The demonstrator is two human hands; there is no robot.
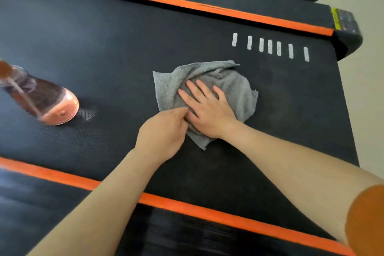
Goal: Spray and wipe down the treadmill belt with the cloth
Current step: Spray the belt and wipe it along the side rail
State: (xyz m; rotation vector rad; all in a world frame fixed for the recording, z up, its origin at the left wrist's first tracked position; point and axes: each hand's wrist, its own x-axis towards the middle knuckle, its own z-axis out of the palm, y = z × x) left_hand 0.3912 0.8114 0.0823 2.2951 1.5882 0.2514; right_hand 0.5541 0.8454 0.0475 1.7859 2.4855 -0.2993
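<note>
A grey cloth lies crumpled on the black treadmill belt, near the belt's middle. My right hand presses flat on the cloth with its fingers spread and straight. My left hand sits just left of it, its fingers curled and pinching the cloth's near edge. A clear spray bottle with pinkish liquid stands on the belt at the left, apart from both hands; its top is cut off by the frame edge.
Orange stripes line both side rails of the treadmill. Several white dashes are printed on the belt beyond the cloth. The belt's end and a black end cap lie at the right, with pale floor past them.
</note>
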